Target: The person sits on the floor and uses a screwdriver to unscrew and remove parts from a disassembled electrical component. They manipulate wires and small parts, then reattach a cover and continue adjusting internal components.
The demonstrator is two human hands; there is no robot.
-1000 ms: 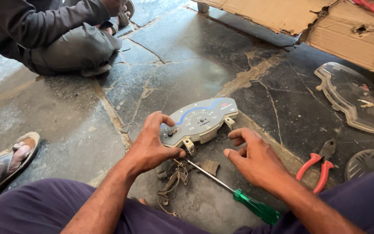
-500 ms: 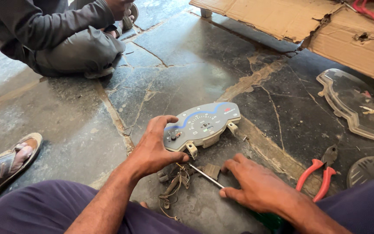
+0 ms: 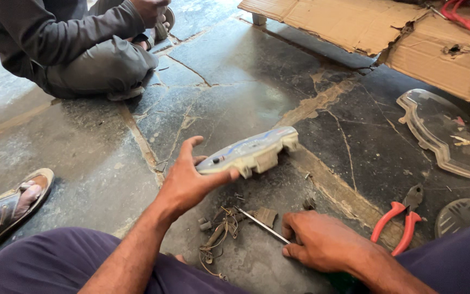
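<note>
Lifted since half a second ago, the one gauge cluster (image 3: 251, 152) now tilts edge-on above the floor, its long axis running left to right and its right end slightly farther. Left hand (image 3: 189, 182) grips its left end, thumb on top and fingers curled under. Right hand (image 3: 322, 242) rests on the floor, fingers closed on the single screwdriver (image 3: 262, 224), shaft pointing far-left. One wire tangle (image 3: 218, 237), one red pliers (image 3: 401, 218), one clear cover (image 3: 441, 133) and two cardboard sheets (image 3: 354, 22) lie on a cracked, stained stone floor (image 3: 229, 92).
</note>
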